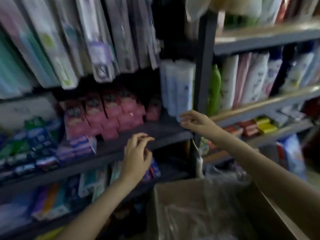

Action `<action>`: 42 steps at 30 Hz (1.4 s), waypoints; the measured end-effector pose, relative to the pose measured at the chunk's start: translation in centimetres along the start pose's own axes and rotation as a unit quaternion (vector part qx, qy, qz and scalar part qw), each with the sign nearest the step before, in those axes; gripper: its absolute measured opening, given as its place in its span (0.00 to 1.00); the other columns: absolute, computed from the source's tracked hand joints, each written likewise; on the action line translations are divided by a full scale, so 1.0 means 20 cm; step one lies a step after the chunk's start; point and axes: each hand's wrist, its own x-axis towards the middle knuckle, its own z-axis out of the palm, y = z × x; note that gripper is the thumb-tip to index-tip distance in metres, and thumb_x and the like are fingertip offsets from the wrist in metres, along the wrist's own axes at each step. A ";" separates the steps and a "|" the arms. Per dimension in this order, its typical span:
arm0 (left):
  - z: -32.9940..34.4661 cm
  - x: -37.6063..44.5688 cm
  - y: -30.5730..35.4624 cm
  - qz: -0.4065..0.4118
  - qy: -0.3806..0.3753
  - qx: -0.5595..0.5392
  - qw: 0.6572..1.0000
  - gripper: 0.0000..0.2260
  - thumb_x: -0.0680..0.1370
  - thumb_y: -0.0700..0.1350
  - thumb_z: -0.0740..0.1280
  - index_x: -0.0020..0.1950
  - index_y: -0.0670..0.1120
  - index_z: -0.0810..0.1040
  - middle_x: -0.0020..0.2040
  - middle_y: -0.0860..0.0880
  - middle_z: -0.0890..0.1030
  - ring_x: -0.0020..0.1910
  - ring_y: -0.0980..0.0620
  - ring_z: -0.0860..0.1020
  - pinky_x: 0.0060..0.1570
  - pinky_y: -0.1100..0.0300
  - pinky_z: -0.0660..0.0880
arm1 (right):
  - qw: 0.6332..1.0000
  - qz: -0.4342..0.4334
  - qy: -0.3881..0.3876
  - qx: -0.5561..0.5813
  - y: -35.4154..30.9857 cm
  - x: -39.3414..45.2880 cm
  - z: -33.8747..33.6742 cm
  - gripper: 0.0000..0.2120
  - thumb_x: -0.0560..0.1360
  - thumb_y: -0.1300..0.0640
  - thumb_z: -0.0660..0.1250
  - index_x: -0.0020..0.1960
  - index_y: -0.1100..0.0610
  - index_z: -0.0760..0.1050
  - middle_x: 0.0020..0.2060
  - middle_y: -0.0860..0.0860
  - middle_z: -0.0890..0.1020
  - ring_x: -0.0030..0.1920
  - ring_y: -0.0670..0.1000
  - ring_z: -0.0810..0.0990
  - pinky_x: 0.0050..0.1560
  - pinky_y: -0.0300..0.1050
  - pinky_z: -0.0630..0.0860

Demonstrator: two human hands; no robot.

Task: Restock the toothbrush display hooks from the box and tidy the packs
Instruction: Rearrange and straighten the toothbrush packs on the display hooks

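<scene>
The whole view is blurred by motion. Long toothbrush packs (97, 40) hang in rows across the upper left. A brown cardboard box (174, 196) stands open at the bottom centre with crinkled clear plastic (216, 205) inside. My left hand (136, 156) hovers in front of a dark shelf edge, fingers curled loosely and holding nothing. My right hand (197, 121) reaches toward the bottom of a pale hanging pack (176, 87) by the dark upright post, fingers spread; I cannot tell whether it touches the pack.
Pink boxes (107, 115) sit on the dark shelf (155, 132) with blue and green cartons (34, 139) to their left. A dark post (202, 75) divides off the right-hand shelves, which hold a green bottle (214, 89), white packets (249, 80) and small red and yellow boxes (259, 125).
</scene>
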 end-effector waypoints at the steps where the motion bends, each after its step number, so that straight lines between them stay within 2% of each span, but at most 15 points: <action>1: 0.10 -0.09 -0.02 -0.025 -0.048 -0.003 0.999 0.16 0.70 0.40 0.61 0.56 0.44 0.78 0.56 0.45 0.74 0.57 0.48 0.71 0.57 0.53 0.68 | 0.999 0.038 -0.032 0.008 0.13 -0.08 -0.01 0.13 0.75 0.64 0.65 0.59 0.63 0.72 0.44 0.54 0.77 0.43 0.48 0.75 0.42 0.34 0.71; 4: 0.34 -0.37 -0.03 -0.079 -0.197 -0.010 0.977 0.16 0.71 0.41 0.64 0.59 0.43 0.77 0.57 0.44 0.74 0.58 0.42 0.74 0.58 0.45 0.71 | 0.981 0.159 -0.106 0.015 0.59 -0.34 -0.03 0.08 0.76 0.67 0.64 0.54 0.66 0.74 0.43 0.54 0.77 0.41 0.43 0.77 0.43 0.39 0.71; 7: 0.55 -0.58 0.00 -0.078 -0.324 -0.011 0.943 0.26 0.70 0.53 0.52 0.62 0.45 0.74 0.60 0.46 0.74 0.60 0.44 0.74 0.62 0.46 0.69 | 0.946 0.270 -0.177 0.028 0.97 -0.57 0.04 0.12 0.71 0.70 0.69 0.53 0.70 0.76 0.41 0.54 0.78 0.37 0.35 0.79 0.46 0.36 0.76; 9: 0.65 -0.67 0.01 -0.102 -0.377 -0.031 0.920 0.24 0.73 0.52 0.54 0.66 0.46 0.71 0.63 0.48 0.72 0.62 0.48 0.72 0.62 0.54 0.67 | 0.910 0.364 -0.195 0.041 1.16 -0.66 0.10 0.26 0.59 0.57 0.80 0.53 0.66 0.79 0.44 0.58 0.81 0.42 0.42 0.81 0.49 0.42 0.77; 11: 0.77 -0.73 0.00 -0.124 -0.389 -0.043 0.912 0.18 0.77 0.44 0.60 0.67 0.48 0.70 0.64 0.51 0.71 0.63 0.51 0.71 0.59 0.61 0.68 | 0.869 0.420 -0.257 -0.042 1.33 -0.74 0.18 0.30 0.64 0.53 0.77 0.62 0.61 0.74 0.58 0.58 0.79 0.56 0.52 0.79 0.57 0.44 0.73; 17: 1.03 -0.94 -0.01 -0.260 -0.452 -0.081 0.849 0.18 0.78 0.39 0.62 0.68 0.45 0.68 0.61 0.46 0.73 0.52 0.51 0.74 0.47 0.67 0.66 | 0.798 0.360 -0.388 -0.288 1.79 -0.90 0.43 0.39 0.71 0.47 0.71 0.75 0.50 0.55 0.75 0.55 0.56 0.74 0.59 0.56 0.72 0.58 0.54; 19: 1.05 -1.03 -0.01 -0.321 -0.466 -0.114 0.817 0.18 0.77 0.36 0.63 0.67 0.42 0.68 0.63 0.45 0.73 0.56 0.49 0.75 0.49 0.65 0.68 | 0.768 0.245 -0.414 -0.423 1.84 -0.92 0.49 0.32 0.75 0.46 0.64 0.74 0.52 0.55 0.74 0.55 0.58 0.73 0.59 0.58 0.71 0.61 0.56; 22: 1.04 -1.10 -0.01 -0.351 -0.479 -0.111 0.797 0.19 0.77 0.36 0.63 0.67 0.42 0.68 0.62 0.47 0.74 0.58 0.49 0.75 0.49 0.66 0.68 | 0.760 0.207 -0.444 -0.428 1.85 -0.90 0.49 0.34 0.75 0.49 0.65 0.75 0.55 0.53 0.71 0.58 0.62 0.69 0.61 0.65 0.67 0.58 0.65; 27: 1.07 -1.04 0.00 -0.374 -0.436 -0.126 0.809 0.17 0.77 0.34 0.62 0.65 0.41 0.70 0.60 0.44 0.75 0.52 0.52 0.73 0.51 0.63 0.69 | 0.795 0.246 -0.389 -0.395 1.82 -0.87 0.41 0.18 0.75 0.54 0.66 0.63 0.58 0.72 0.62 0.57 0.75 0.62 0.58 0.74 0.59 0.49 0.71; 31: 1.08 -0.98 0.03 -0.341 -0.402 -0.124 0.841 0.17 0.76 0.35 0.64 0.65 0.40 0.70 0.61 0.43 0.74 0.55 0.53 0.72 0.51 0.66 0.66 | 0.878 0.278 -0.279 -0.271 1.77 -0.79 0.36 0.19 0.74 0.52 0.69 0.62 0.59 0.74 0.57 0.58 0.78 0.57 0.56 0.76 0.53 0.43 0.70; 34: 1.10 -0.95 0.03 -0.318 -0.322 -0.118 0.884 0.26 0.74 0.40 0.69 0.70 0.43 0.65 0.68 0.44 0.67 0.68 0.49 0.64 0.67 0.56 0.62 | 0.931 0.288 -0.208 -0.086 1.63 -0.73 0.30 0.03 0.73 0.57 0.71 0.44 0.55 0.78 0.40 0.52 0.77 0.40 0.47 0.75 0.41 0.38 0.69; 36: 1.08 -0.89 0.05 -0.440 -0.307 -0.213 0.817 0.31 0.74 0.47 0.70 0.73 0.46 0.60 0.67 0.50 0.66 0.69 0.51 0.63 0.69 0.50 0.61 | 0.933 0.296 -0.202 0.021 1.56 -0.73 0.29 0.05 0.71 0.60 0.71 0.39 0.58 0.76 0.34 0.52 0.77 0.34 0.42 0.74 0.39 0.38 0.70; 38: 1.07 -0.84 0.05 -0.521 -0.289 -0.323 0.736 0.22 0.73 0.50 0.70 0.65 0.47 0.71 0.61 0.51 0.75 0.63 0.51 0.71 0.67 0.48 0.66 | 0.923 0.302 -0.236 0.012 1.54 -0.73 0.33 0.08 0.70 0.59 0.72 0.41 0.63 0.77 0.36 0.55 0.79 0.37 0.43 0.77 0.44 0.42 0.74; 40: 1.06 -0.80 0.06 -0.530 -0.252 -0.359 0.726 0.06 0.75 0.44 0.69 0.51 0.47 0.78 0.49 0.49 0.80 0.54 0.50 0.77 0.62 0.50 0.72 | 0.922 0.283 -0.263 -0.005 1.54 -0.72 0.39 0.08 0.71 0.58 0.72 0.43 0.62 0.78 0.39 0.51 0.79 0.40 0.47 0.77 0.46 0.42 0.73; 42: 1.05 -0.77 0.05 -0.513 -0.219 -0.346 0.755 0.04 0.76 0.40 0.66 0.49 0.43 0.78 0.44 0.51 0.80 0.47 0.53 0.78 0.54 0.57 0.74 | 0.910 0.288 -0.298 -0.031 1.53 -0.72 0.41 0.10 0.73 0.59 0.70 0.53 0.61 0.78 0.49 0.53 0.80 0.50 0.53 0.78 0.49 0.41 0.71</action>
